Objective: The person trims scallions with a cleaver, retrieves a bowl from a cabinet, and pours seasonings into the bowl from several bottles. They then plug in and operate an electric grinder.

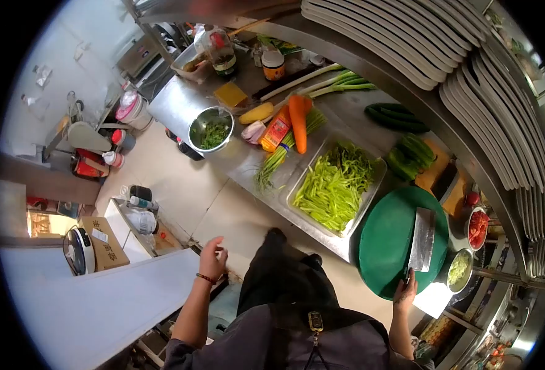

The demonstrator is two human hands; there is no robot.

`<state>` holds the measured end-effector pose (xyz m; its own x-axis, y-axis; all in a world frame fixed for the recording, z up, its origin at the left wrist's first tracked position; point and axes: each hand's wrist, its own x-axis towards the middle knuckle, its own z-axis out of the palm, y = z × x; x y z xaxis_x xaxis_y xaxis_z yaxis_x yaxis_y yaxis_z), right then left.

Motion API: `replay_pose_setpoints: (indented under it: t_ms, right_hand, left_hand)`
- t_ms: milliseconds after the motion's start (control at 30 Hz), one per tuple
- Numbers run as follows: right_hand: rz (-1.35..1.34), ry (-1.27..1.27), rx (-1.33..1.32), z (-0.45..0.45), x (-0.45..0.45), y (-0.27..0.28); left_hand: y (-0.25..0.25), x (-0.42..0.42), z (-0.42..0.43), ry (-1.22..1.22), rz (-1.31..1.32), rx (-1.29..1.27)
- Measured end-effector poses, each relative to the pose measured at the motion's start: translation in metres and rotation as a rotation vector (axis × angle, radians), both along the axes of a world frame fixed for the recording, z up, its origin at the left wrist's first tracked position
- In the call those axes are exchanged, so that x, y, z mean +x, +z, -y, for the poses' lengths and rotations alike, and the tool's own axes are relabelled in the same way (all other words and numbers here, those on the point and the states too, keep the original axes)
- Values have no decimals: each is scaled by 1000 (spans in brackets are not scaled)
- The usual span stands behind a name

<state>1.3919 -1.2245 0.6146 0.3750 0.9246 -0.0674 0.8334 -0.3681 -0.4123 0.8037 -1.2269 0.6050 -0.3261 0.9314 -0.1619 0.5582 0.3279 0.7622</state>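
Observation:
My right hand grips the dark handle of a cleaver, its broad blade lying over the round green cutting board. Above the floor, away from the counter, my left hand hangs with loosely bent fingers and nothing in it. Left of the board stands a metal tray of cut green strips. On the board's right side are a bowl of shredded pale green vegetable and a bowl of chopped red pieces. Green peppers lie behind the board.
Carrots, scallions, cucumbers and a metal bowl of greens occupy the steel counter. Stacked plates fill the overhead shelf. A second knife lies by the peppers. A white table stands at left.

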Motion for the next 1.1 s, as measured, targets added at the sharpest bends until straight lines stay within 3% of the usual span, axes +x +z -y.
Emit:
replay_pose_setpoints:
  t_ms: [67, 133, 167, 300, 367, 467, 500, 600, 700, 867, 967, 1033, 1067, 1100]
  right_hand:
    - [88, 9, -63, -5, -3, 4]
    - [310, 25, 211, -12, 0, -6]
    - [308, -27, 219, -17, -8, -2]
    - [236, -180, 163, -38, -58, 11]
    - [292, -133, 99, -51, -102, 5]
    - [203, 135, 148, -92, -194, 21]
    - [143, 187, 142, -105, -222, 29]
    - [113, 291, 88, -134, -278, 46]
    - [96, 277, 71, -148, -304, 59]
    - [105, 228, 78, -141, -302, 50]
    - [91, 211, 84, -134, -302, 44]
    - [71, 184, 57, -131, -304, 44]
    - [17, 151, 19, -127, -305, 42]
    - [-38, 119, -17, -125, -307, 42]
  left_hand:
    - [-4, -33, -32, 39, -56, 44]
    - [-22, -80, -84, 96, -71, 125]
    - [-33, -104, -115, 131, -55, 197]
    - [-7, -172, -266, 412, 313, 206]
    - [-19, -204, -321, 376, 468, 101]
    - [-19, -232, -356, 39, 13, 8]
    - [-13, -232, -361, 30, 21, 3]
    - [-6, -232, -361, 16, -130, 109]
    - [-2, -228, -362, -67, -550, 400]
    - [2, -225, -371, -191, -544, 634]
    - [-2, -226, -375, -233, -445, 629]
    - [12, -219, -377, 208, 246, 415]
    - [20, -220, -375, 198, 246, 406]
    - [28, -227, -372, 326, 528, 399]
